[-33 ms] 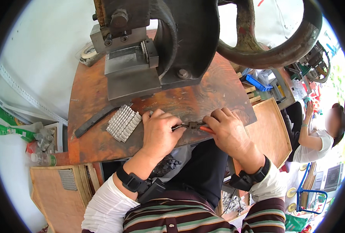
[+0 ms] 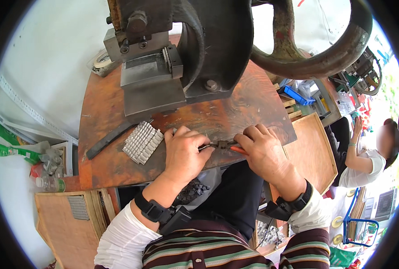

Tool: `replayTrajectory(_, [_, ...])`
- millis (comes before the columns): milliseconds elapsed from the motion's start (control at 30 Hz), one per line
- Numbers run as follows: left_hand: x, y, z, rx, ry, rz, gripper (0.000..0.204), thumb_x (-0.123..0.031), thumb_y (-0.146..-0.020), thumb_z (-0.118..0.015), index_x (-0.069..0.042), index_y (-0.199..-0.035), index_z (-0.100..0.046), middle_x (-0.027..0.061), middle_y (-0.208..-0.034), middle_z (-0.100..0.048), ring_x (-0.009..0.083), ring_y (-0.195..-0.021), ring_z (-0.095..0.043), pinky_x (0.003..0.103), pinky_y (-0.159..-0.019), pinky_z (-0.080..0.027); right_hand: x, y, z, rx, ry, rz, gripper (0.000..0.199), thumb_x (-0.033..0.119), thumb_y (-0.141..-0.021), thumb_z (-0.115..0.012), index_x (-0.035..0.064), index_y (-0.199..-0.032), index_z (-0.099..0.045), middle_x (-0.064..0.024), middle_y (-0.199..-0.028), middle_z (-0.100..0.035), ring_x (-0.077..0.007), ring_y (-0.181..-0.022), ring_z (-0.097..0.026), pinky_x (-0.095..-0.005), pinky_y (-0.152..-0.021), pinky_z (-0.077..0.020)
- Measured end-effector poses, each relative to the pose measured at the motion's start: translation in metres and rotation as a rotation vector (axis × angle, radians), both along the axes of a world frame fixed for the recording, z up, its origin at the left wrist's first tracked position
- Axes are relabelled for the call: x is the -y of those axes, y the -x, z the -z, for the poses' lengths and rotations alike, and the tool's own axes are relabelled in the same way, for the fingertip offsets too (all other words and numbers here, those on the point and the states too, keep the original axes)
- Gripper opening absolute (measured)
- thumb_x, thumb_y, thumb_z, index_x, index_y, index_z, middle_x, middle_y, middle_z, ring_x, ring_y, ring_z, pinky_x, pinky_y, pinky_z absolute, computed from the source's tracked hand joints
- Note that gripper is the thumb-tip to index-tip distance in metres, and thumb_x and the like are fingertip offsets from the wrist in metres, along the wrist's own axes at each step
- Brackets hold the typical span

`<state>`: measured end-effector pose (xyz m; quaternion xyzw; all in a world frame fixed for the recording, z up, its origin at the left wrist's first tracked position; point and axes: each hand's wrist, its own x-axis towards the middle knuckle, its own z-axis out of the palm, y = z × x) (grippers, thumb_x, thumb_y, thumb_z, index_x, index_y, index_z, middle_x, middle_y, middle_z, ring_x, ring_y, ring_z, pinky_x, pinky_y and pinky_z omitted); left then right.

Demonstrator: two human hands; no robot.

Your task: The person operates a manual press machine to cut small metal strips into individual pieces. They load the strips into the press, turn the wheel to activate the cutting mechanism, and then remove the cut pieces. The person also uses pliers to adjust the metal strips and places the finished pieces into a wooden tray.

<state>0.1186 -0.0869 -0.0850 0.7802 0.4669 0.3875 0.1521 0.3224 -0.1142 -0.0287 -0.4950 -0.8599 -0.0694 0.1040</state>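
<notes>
At the front edge of the worktable [image 2: 235,114], my two hands meet over a pair of pliers with orange handles [image 2: 238,149]. My right hand [image 2: 266,151] is closed around the handles, and the dark jaws point left. Thumb and fingers of my left hand [image 2: 186,150] pinch a small piece at the jaw end; the fingers mostly hide it. Just left of that hand lies a block of small silvery metal parts [image 2: 143,142] set side by side in rows. A dark flat bar [image 2: 111,140] rests beyond them.
A heavy hand press [image 2: 224,49] with a large handwheel [image 2: 318,65] stands at the back of the table. Its metal die [image 2: 150,71] faces me. A wooden tray [image 2: 313,154] sits at the right, a wooden board [image 2: 65,219] at lower left. Another person [image 2: 363,166] sits far right.
</notes>
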Motion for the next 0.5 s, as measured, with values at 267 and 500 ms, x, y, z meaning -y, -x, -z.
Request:
replayTrajectory(267, [-0.001, 0.001, 0.002, -0.009, 0.009, 0.0, 0.013, -0.018, -0.067, -0.078, -0.009, -0.073, -0.071, 0.0001, -0.075, -0.068, 0.0204, -0.082, -0.056, 0.042, -0.086, -0.034, -0.016, -0.024, -0.003, -0.239, 0.044, 0.108, 0.056, 0.034, -0.069, -0.079, 0.0058, -0.113, -0.059, -0.012, -0.11, -0.056, -0.031, -0.104, -0.052, -0.0427, -0.088, -0.042])
replayTrajectory(500, [-0.001, 0.002, 0.001, -0.014, 0.007, 0.006, 0.013, -0.021, -0.069, -0.077, -0.01, -0.073, -0.071, 0.0, -0.076, -0.069, 0.021, -0.081, -0.056, 0.042, -0.085, -0.034, -0.039, -0.013, 0.025, -0.215, -0.243, -0.069, 0.047, 0.028, -0.067, -0.078, 0.0085, -0.107, -0.063, -0.0104, -0.113, -0.056, -0.0341, -0.109, -0.05, -0.049, -0.095, -0.0373])
